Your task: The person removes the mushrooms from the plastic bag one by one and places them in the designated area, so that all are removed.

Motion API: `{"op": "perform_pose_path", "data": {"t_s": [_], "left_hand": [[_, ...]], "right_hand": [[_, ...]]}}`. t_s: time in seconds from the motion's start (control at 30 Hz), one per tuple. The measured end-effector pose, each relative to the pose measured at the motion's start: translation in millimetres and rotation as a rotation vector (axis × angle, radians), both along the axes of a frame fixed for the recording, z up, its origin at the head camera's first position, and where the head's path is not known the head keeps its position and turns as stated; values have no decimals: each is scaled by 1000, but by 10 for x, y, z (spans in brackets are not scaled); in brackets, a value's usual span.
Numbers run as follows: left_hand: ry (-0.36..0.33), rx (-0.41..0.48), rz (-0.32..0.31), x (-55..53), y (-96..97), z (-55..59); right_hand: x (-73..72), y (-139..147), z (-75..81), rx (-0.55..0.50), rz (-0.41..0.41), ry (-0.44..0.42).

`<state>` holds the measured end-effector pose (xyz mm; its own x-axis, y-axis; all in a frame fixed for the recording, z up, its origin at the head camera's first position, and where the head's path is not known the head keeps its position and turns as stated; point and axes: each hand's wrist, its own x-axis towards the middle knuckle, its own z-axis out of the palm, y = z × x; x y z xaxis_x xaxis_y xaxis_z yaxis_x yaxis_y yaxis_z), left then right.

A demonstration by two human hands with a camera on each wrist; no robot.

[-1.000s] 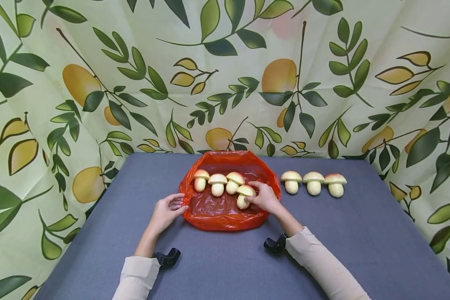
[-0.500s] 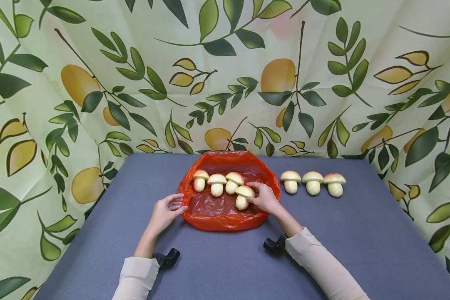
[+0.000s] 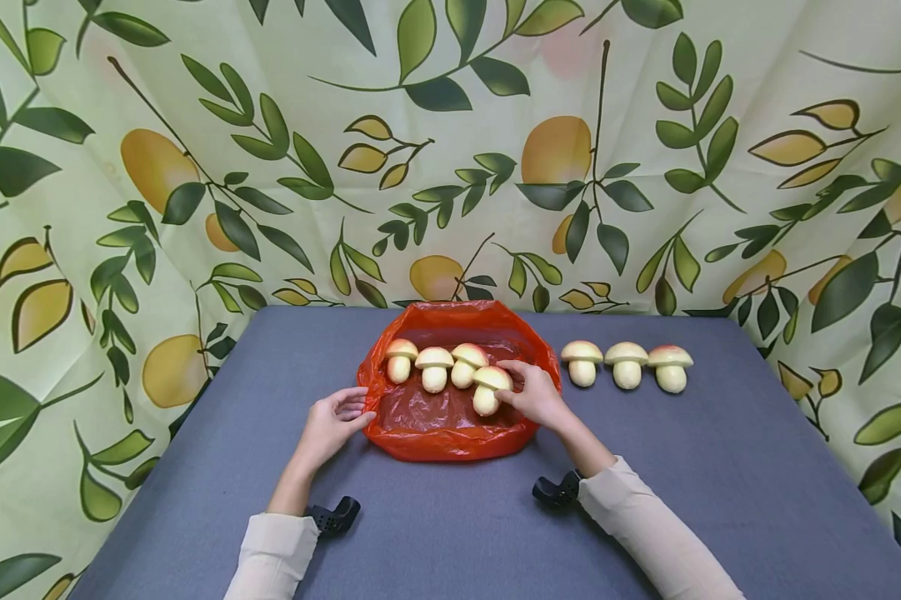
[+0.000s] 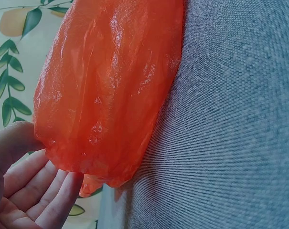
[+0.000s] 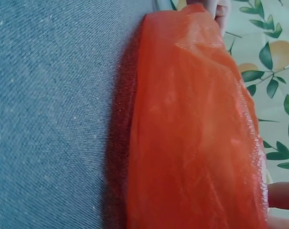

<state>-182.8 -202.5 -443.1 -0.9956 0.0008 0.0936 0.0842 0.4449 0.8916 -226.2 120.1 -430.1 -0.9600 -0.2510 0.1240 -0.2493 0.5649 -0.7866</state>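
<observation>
An open red plastic bag lies on the table with its mouth facing up and its rim rolled. My left hand pinches the bag's left rim; the left wrist view shows thumb and fingers on either side of the film. Inside the bag, three model mushrooms with pale stems and yellow-red caps stand in a row. Just in front of their right end, my right hand holds another mushroom between thumb and fingers. The bag's wall hides most of this hand in the right wrist view.
Three more mushrooms lie in a row on the blue-grey table, right of the bag. A leaf-and-fruit patterned cloth hangs behind and at the sides. Black wrist devices sit under both forearms.
My right hand has shifted slightly right and away from me, and the mushroom at its fingertips moved a little with it. The left hand keeps its place on the rim.
</observation>
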Motion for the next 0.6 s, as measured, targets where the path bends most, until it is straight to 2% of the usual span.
{"op": "perform_pose_path", "data": {"t_s": [0.37, 0.6], "left_hand": [[17, -32, -8, -1, 2, -10], [21, -37, -9, 6, 1, -5]], "right_hand": [[46, 113, 87, -56, 41, -36], [93, 188, 172, -90, 59, -4]]}}
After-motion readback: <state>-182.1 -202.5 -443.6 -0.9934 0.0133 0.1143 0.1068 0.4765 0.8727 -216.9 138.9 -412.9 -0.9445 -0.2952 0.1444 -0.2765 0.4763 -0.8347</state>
